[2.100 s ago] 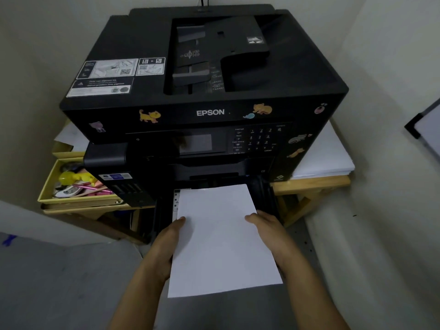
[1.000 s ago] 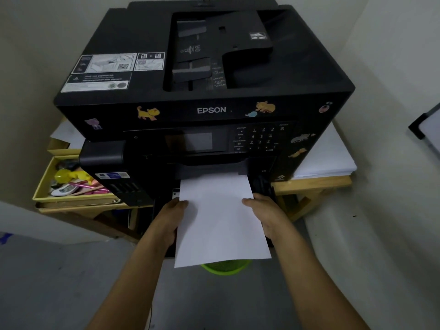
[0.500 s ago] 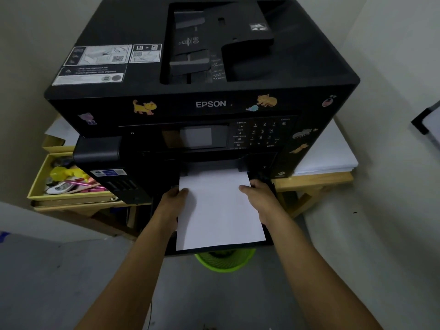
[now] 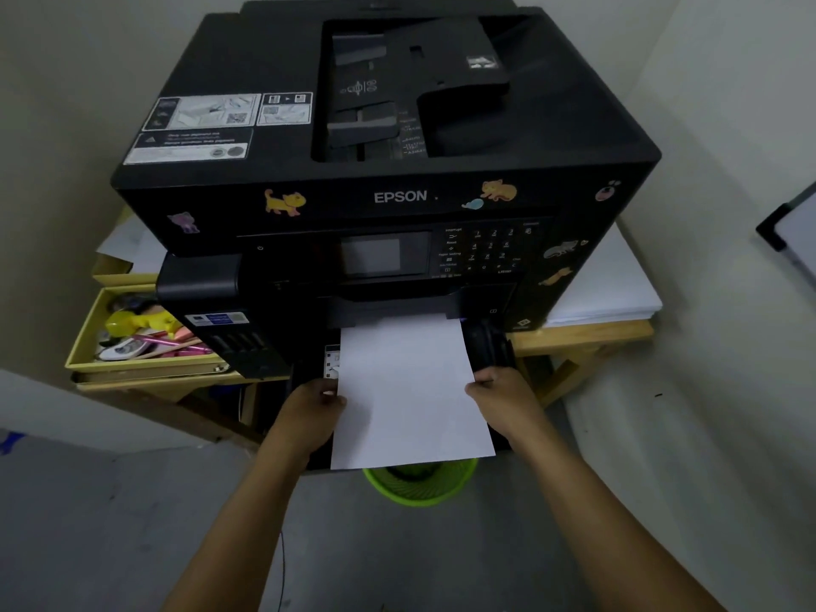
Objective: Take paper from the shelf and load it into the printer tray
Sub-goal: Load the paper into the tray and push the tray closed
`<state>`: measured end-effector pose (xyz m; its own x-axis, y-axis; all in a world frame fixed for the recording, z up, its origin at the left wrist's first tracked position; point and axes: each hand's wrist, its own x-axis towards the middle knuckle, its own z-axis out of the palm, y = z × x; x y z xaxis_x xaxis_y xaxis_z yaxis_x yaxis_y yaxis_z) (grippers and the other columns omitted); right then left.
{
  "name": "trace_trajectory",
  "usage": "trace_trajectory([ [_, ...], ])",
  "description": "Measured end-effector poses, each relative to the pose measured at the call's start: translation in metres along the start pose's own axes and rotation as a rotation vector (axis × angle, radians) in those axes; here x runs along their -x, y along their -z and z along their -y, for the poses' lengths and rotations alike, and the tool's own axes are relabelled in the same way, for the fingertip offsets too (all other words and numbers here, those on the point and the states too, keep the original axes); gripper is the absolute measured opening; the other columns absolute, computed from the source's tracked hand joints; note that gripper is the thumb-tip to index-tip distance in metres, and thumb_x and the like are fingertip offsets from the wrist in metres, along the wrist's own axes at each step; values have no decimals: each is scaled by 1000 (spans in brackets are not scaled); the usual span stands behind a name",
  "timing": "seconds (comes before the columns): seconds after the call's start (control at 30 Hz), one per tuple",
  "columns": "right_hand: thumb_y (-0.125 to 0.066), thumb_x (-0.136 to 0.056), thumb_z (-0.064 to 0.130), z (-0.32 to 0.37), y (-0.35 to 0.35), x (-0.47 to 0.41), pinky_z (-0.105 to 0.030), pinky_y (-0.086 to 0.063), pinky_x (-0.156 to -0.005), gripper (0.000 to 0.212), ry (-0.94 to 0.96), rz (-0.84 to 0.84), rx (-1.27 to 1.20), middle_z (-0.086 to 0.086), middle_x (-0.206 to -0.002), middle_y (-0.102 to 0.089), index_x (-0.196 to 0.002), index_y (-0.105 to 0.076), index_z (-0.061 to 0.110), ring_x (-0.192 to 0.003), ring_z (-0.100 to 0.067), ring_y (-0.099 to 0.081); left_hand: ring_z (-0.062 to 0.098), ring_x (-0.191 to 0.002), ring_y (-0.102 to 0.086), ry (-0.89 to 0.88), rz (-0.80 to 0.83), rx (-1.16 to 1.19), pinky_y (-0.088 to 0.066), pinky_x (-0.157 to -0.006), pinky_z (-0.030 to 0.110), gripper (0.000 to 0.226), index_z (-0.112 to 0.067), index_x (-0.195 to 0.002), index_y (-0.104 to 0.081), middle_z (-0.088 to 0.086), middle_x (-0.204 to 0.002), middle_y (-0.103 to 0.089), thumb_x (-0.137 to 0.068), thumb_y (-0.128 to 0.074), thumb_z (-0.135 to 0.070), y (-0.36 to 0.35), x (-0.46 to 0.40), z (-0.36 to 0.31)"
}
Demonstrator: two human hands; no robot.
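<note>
A white sheaf of paper [image 4: 410, 390] lies in the pulled-out black tray [image 4: 488, 346] at the front of the black Epson printer [image 4: 397, 125]. Its far end reaches under the printer's front slot. My left hand [image 4: 309, 413] grips the paper's left edge, thumb on top. My right hand [image 4: 503, 399] grips the right edge the same way. The near end of the paper sticks out a little past the tray's front.
The printer stands on a wooden table [image 4: 583, 340]. A stack of white paper [image 4: 605, 284] lies to its right. A yellow box of stationery [image 4: 132, 337] sits at its left. A green mesh bin [image 4: 419, 483] stands on the floor below the tray. Walls close in on both sides.
Both hands have pushed the paper forward, from held out in front of the printer to lying deep in the tray. In the last half second it barely moved.
</note>
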<state>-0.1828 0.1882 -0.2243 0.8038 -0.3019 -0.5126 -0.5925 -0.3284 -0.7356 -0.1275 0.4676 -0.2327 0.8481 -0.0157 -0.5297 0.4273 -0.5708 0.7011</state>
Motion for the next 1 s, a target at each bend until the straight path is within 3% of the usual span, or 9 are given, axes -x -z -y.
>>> trace_trajectory([
  [0.07,-61,-102,8,1,0,-2,-37,-62,-78,22,-7,-18,-47,-2,-98,-79,-93,-74,23,-91,-20,-76,12,-85,-66,9,-39,18,-54,-72,27,20,-17,-119,-68,7,-110,-73,-102,-60,-10,-3,-4,2],
  [0.17,-61,-104,9,1,-4,-11,-30,-58,-75,18,-1,-58,-77,-3,-103,-77,-112,-77,12,-93,-19,-73,28,-98,-72,35,-65,101,-62,-92,47,26,-14,-126,-68,12,-115,-74,-101,-62,-10,-5,-9,0],
  [0.27,-62,-104,11,0,-9,-21,-28,-55,-73,22,-11,-88,-76,-6,-113,-76,-122,-75,10,-93,-18,-70,33,-106,-69,-4,-103,122,-60,-97,50,30,-13,-132,-66,12,-118,-70,-103,-60,-8,-6,-13,-2],
  [0.4,-60,-104,10,2,-15,-34,-26,-51,-65,24,2,-122,-63,-7,-109,-76,-121,-76,10,-86,-16,-69,32,-103,-68,-53,-158,99,-56,-84,39,31,-11,-134,-66,14,-120,-70,-104,-59,-8,-9,-20,-5],
  [0.53,-58,-106,10,7,-18,-41,-21,-39,-51,24,24,-164,-36,-5,-94,-71,-125,-73,9,-69,-10,-61,31,-97,-67,-84,-198,58,-55,-82,36,33,-12,-137,-65,16,-121,-71,-104,-58,-8,-14,-27,-9],
  [0.7,-55,-108,14,11,-20,-43,-24,-41,-53,26,77,-198,-16,-7,-94,-73,-128,-71,10,-65,-14,-61,21,-73,-63,-118,-243,30,-50,-66,31,36,-12,-142,-61,13,-104,-71,-107,-55,-11,-18,-30,-17],
  [0.87,-59,-108,22,2,-17,-20,-30,-48,-60,33,234,-222,185,-5,-93,-77,-139,-61,15,-76,-19,-70,33,-117,-66,-211,-203,-124,-47,-88,29,53,-16,-157,-48,16,-135,-69,-105,-62,-18,-12,-8,-9],
  [1.0,-60,-107,16,-15,-20,-11,-24,-45,-63,38,283,-225,263,-5,-110,-76,-145,-57,16,-90,-20,-70,33,-124,-67,-234,-187,-247,-48,-89,30,58,-18,-158,-45,11,-134,-72,-103,-65,-15,-9,8,4],
])
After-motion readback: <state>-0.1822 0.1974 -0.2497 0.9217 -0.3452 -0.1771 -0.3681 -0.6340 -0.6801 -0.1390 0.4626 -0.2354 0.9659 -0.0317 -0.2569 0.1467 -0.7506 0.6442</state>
